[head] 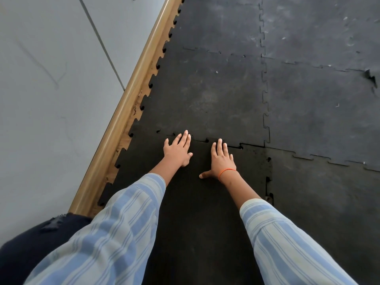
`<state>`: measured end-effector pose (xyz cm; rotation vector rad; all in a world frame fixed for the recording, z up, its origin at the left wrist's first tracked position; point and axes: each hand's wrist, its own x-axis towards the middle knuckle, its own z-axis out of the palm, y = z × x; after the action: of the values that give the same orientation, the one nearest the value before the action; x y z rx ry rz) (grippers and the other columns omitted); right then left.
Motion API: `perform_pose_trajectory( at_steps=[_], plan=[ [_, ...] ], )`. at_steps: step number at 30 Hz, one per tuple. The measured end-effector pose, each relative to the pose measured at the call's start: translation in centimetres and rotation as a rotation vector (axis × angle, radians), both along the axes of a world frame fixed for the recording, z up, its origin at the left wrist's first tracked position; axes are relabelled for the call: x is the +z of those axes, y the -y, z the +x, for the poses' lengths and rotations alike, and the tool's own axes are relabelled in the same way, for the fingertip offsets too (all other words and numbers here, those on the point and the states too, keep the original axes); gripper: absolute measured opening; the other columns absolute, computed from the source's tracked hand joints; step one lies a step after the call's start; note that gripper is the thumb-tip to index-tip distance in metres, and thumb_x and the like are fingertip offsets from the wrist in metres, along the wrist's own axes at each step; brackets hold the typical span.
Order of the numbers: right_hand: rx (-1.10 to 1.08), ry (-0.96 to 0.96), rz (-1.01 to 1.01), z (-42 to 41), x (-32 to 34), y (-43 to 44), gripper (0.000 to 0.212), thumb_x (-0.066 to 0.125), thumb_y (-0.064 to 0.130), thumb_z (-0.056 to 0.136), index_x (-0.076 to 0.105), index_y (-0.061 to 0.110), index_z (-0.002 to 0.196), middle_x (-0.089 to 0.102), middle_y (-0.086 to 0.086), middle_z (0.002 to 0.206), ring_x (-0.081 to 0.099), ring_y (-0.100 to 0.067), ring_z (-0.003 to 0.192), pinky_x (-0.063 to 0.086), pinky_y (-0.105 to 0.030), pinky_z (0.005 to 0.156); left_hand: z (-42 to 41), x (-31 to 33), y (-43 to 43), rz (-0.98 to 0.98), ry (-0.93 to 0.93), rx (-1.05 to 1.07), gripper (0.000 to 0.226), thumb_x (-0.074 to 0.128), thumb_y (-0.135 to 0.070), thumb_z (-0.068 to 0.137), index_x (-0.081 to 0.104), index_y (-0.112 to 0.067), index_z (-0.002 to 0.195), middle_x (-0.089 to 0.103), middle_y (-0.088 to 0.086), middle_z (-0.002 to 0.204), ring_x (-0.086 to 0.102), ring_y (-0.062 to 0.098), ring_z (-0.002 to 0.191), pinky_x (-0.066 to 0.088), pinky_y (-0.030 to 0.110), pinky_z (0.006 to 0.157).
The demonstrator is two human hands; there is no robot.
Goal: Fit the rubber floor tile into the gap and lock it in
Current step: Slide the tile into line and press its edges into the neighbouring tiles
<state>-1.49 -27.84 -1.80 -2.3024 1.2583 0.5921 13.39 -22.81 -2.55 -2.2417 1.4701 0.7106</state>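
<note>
Left hand (178,150) and right hand (221,160), fingers spread flat and gripping nothing, press the dark floor tile (195,202) lying in the gap beside the baseboard (131,103); press tab by tab along the far seam (205,140), which looks partly unseated.

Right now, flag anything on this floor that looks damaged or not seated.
At the far right, a tile corner is lifted and ragged, out of its joint. Near the right hand, the dark tile shows open notches along its right seam, so that edge looks unlocked.
</note>
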Motion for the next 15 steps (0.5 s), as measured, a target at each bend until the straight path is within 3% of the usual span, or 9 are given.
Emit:
perform_pose_trajectory(
  at_steps=[8, 11, 15],
  plan=[
    [0.005, -0.008, -0.001, 0.2, 0.1, 0.1, 0.128, 0.078, 0.049, 0.068, -0.013, 0.011, 0.149, -0.026, -0.006, 0.157, -0.017, -0.026, 0.146, 0.006, -0.048, 0.119, 1.3, 1.9, 2.0, 0.112, 0.048, -0.071, 0.083, 0.037, -0.056, 0.096, -0.012, -0.017, 0.151, -0.021, -0.003, 0.158, -0.005, 0.018, 0.147, 0.003, 0.053, 0.117],
    [0.018, -0.001, 0.015, -0.3, -0.2, 0.1, 0.128, 0.076, 0.052, 0.068, -0.015, 0.011, 0.149, -0.029, -0.006, 0.155, -0.020, -0.026, 0.145, 0.004, -0.048, 0.119, 2.0, 1.0, 1.2, 0.043, 0.032, -0.051, 0.087, 0.035, -0.060, 0.094, -0.015, -0.016, 0.150, -0.022, -0.001, 0.158, -0.008, 0.019, 0.147, 0.005, 0.050, 0.118],
    [0.017, 0.020, 0.007, -0.5, -0.1, 0.0, 0.129, 0.076, 0.051, 0.069, -0.016, 0.010, 0.148, -0.028, -0.006, 0.156, -0.020, -0.025, 0.145, 0.004, -0.048, 0.120, 0.2, -1.7, -1.9, -0.108, -0.074, 0.086, 0.076, 0.026, -0.053, 0.099, -0.019, -0.018, 0.148, -0.028, 0.000, 0.155, -0.016, 0.020, 0.145, 0.002, 0.049, 0.117]
  ],
)
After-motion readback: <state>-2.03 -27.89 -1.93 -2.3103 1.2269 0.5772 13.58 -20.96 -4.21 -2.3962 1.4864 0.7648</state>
